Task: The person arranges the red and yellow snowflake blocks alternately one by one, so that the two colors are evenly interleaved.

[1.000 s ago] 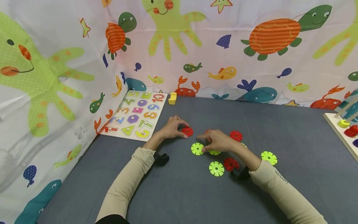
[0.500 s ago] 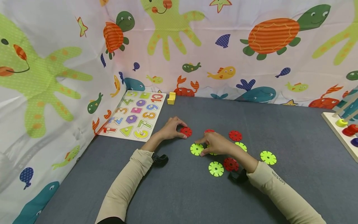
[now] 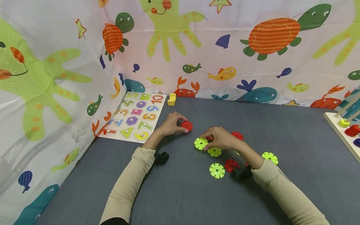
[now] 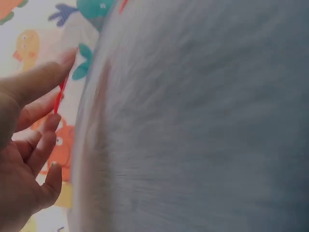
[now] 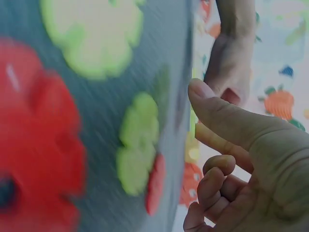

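Observation:
My left hand (image 3: 170, 125) pinches a red notched plastic disc (image 3: 187, 126) between thumb and fingertips. In the left wrist view that disc (image 4: 59, 96) appears edge-on, a thin red strip between the fingers. To its right, my right hand (image 3: 222, 139) holds a yellow-green notched disc (image 3: 200, 143) by its edge, off the table. From the right wrist view only a narrow edge of it (image 5: 192, 121) shows past the thumb. Under and around the right hand lie loose discs: a yellow-green one (image 3: 215, 152), a red one (image 3: 237, 135) and others partly covered by the hand and forearm.
Nearer the person lie a yellow-green disc (image 3: 217, 170) and a red one (image 3: 231, 165); another yellow-green disc (image 3: 270, 157) sits right. A number-and-shape puzzle board (image 3: 133, 117) and yellow block (image 3: 172, 99) stand back left. A wooden peg stand (image 3: 338, 125) is at the right edge.
The left hand has raised its red disc slightly away from the person. The right hand has closed on the yellow-green disc and lifted it up from the table.

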{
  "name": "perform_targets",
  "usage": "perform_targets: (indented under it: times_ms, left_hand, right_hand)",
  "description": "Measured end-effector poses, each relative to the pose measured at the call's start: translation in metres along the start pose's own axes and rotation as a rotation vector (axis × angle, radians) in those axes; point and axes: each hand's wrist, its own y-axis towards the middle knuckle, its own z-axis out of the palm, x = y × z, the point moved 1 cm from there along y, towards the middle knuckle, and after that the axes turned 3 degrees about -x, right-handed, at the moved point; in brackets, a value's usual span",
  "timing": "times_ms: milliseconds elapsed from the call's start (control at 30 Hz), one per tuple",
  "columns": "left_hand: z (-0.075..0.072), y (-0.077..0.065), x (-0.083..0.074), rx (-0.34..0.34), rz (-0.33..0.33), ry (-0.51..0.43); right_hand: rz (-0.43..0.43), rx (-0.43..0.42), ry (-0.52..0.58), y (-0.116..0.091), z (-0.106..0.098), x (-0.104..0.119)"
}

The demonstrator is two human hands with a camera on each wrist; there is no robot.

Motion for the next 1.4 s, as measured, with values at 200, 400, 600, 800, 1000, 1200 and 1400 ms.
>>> perform_targets:
  times_ms: [200,400,600,800,1000,1200,1400]
  left_hand:
    - [-0.010,0.023,0.001,-0.029,-0.023,0.046]
    - [-0.015,0.038,0.014,-0.038,-0.030,0.091]
    - [-0.015,0.043,0.030,-0.051,-0.045,0.155]
    - [-0.013,0.046,0.039,-0.053,-0.074,0.124]
    - [-0.013,0.045,0.041,-0.039,-0.123,0.056]
    - [-0.015,0.046,0.041,-0.032,-0.131,0.047]
    - [-0.016,0.049,0.041,-0.031,-0.120,0.034]
  right_hand:
    - [0.099,-0.045,0.035,0.010,-0.021,-0.017]
    - [0.209,-0.096,0.037,0.031,-0.031,-0.033]
    - [0.284,-0.142,0.007,0.056,-0.032,-0.040]
    - [0.358,-0.189,-0.002,0.074,-0.027,-0.047]
    - [0.358,-0.196,0.026,0.087,-0.021,-0.052]
    - [0.357,-0.181,0.037,0.101,-0.017,-0.051]
    - [0.375,-0.189,0.009,0.114,-0.009,-0.046]
